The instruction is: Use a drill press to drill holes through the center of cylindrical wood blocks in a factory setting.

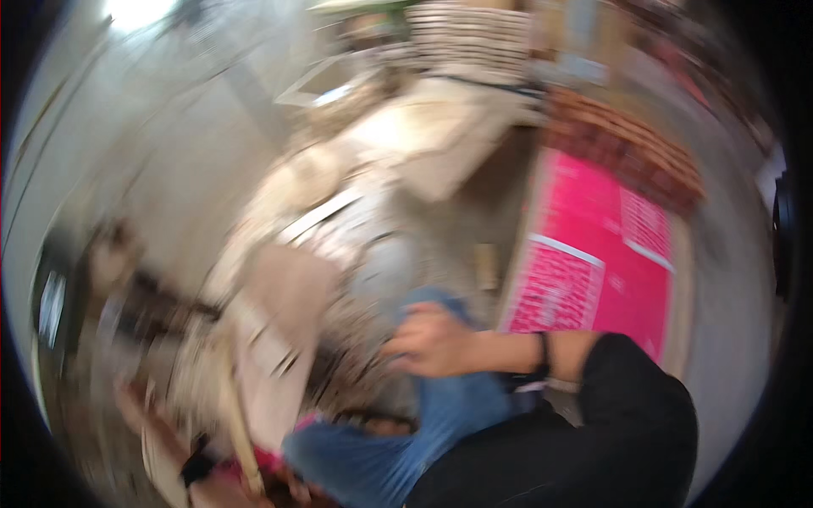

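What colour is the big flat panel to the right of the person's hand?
Bright pink with white printed patches; the panel shows in the head view, though blurred.

A flat pink printed sheet (597, 245) lies at right, blurred.

A large bright pink printed sheet with white panels (593, 254) is seen lying flat on a pale brown board (677, 339) at the right. A stack of pale flat slabs (470, 38) is seen at the top. Beside the pink sheet, dark red-brown ridged pieces (627, 144) are laid, possibly tiles, blurred. A white-framed panel (326, 80) is seen nearby.
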Motion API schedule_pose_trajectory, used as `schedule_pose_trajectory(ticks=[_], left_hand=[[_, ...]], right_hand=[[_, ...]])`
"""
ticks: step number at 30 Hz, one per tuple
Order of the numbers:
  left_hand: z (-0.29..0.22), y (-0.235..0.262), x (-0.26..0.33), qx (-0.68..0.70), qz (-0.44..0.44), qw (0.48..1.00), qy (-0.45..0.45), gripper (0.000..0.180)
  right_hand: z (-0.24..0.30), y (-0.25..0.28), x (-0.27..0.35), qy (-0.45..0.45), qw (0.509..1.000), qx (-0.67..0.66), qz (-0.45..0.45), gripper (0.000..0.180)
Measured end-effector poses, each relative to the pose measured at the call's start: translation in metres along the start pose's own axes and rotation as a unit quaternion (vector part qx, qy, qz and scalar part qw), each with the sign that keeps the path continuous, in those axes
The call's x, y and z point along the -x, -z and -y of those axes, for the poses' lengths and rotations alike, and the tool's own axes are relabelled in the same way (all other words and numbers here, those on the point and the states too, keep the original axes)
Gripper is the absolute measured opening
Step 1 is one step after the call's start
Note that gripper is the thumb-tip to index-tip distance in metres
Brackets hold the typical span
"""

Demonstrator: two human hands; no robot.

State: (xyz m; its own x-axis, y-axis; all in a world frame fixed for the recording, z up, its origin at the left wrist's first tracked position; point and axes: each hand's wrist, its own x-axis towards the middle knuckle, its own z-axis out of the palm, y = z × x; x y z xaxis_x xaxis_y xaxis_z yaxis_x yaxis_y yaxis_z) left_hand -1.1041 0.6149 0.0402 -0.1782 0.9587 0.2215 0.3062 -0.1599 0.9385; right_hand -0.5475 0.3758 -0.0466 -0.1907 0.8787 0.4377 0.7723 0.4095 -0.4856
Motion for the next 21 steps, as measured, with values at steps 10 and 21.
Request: schedule_pose_trajectory(ticks=[10,21], left_hand=[[0.049,-0.113,0.196,-0.085,-0.064,0.989,0.105,0.035],[0.107,-0.094,0.136,-0.490,-0.094,0.867,0.021,0.052]], right_hand=[[0.094,0.031,-0.114,-0.032,0.934,-0.234,0.268,0.022],[0.015,-0.095,-0.155,0.089,0.900,-0.057,0.424,0.036]])
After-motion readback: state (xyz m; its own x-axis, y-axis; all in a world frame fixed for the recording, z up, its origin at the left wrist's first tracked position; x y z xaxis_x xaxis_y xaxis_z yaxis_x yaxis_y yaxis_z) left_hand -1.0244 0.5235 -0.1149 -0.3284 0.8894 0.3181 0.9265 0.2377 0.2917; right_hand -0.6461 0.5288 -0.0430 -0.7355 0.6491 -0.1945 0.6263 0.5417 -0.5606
